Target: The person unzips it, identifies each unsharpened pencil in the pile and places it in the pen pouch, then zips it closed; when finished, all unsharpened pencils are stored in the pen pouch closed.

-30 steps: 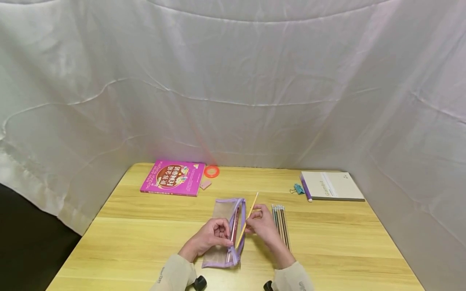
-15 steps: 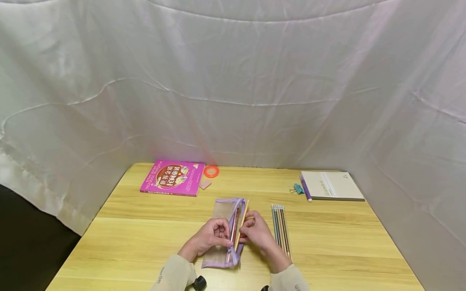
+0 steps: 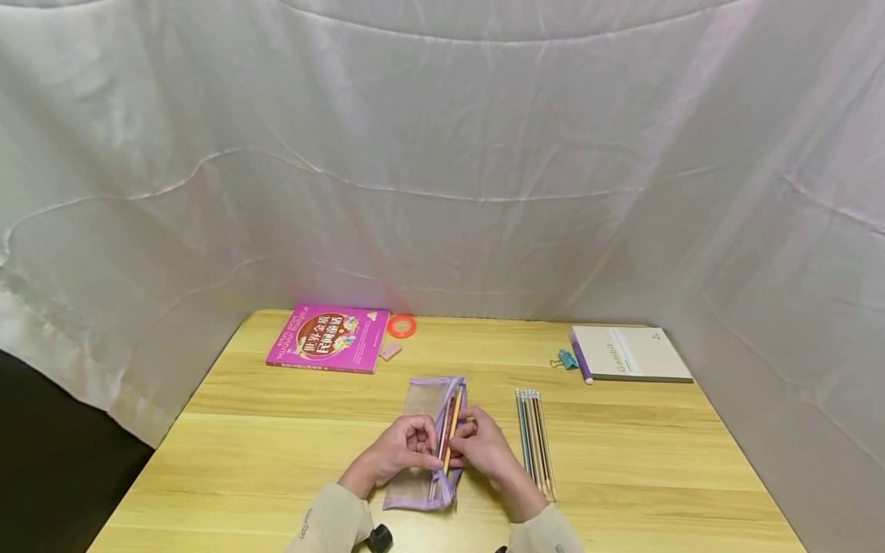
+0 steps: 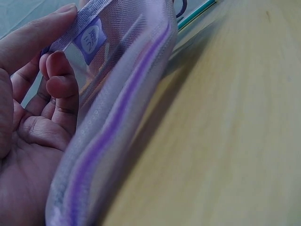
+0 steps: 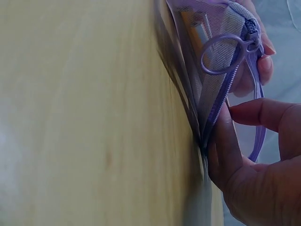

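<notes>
A mesh pencil case (image 3: pixel 423 398) with purple edging lies on the table between the hands, its zipped mouth spread. My left hand (image 3: pixel 404 444) pinches one side of the mouth; in the left wrist view thumb and fingers grip the hem beside a small purple label (image 4: pixel 90 41). A yellow pencil (image 3: pixel 455 408) lies lengthwise in the opening, its lower part between the fingers of my right hand (image 3: pixel 486 444). Beside it inside the case show dark red pencils (image 3: pixel 446 418). The right wrist view shows the zip's ring pull (image 5: pixel 205 57) and the right fingers reaching into the mouth.
Several striped pencils (image 3: pixel 533 430) lie in a row right of the right hand. Farther back are a pink book (image 3: pixel 332 339), a red tape ring (image 3: pixel 402 326), a pink eraser (image 3: pixel 390 351), a teal binder clip (image 3: pixel 568 359), a purple marker (image 3: pixel 582 359) and a notebook (image 3: pixel 643 353).
My right hand has moved left and slightly down, bringing the yellow pencil from a slant above the case into its opening. The left hand keeps its place at the mouth.
</notes>
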Action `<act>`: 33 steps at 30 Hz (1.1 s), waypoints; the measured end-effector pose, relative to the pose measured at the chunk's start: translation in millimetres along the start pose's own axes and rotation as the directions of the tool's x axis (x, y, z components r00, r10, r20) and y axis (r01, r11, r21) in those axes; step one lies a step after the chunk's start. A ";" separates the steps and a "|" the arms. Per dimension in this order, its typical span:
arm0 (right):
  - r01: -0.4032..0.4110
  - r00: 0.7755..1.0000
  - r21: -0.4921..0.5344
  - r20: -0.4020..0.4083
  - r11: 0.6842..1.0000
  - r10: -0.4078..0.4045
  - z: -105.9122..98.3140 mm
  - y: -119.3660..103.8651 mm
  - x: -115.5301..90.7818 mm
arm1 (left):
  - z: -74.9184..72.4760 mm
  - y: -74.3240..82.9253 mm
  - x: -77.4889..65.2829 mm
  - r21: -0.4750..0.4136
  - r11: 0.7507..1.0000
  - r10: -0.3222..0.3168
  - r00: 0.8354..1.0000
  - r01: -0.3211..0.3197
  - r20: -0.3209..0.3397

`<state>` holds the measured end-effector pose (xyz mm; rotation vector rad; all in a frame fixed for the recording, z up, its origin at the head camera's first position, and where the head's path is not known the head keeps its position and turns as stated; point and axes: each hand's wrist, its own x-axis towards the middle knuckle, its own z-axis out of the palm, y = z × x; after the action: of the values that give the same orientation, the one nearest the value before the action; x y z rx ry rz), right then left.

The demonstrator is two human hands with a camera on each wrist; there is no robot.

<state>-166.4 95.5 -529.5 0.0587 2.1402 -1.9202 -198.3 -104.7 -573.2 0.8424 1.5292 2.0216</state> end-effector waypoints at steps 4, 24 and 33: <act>-0.007 1.000 -0.006 0.002 1.000 0.007 0.7 -0.4 0.1 | -0.1 0.5 0.1 -0.002 1.000 -0.012 1.000 0.012 0.000; 0.014 1.000 -0.092 0.008 0.996 -0.014 2.9 -0.9 4.7 | -1.2 1.9 0.3 0.013 1.000 0.019 0.999 -0.020 0.031; 0.020 1.000 -0.098 0.016 0.995 -0.018 4.8 -4.9 1.8 | -1.1 1.0 -0.2 0.024 0.999 0.030 0.999 -0.031 0.031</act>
<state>-168.3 89.9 -525.6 0.0049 2.2298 -1.8166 -198.9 -105.8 -572.5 0.9079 1.5365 2.0059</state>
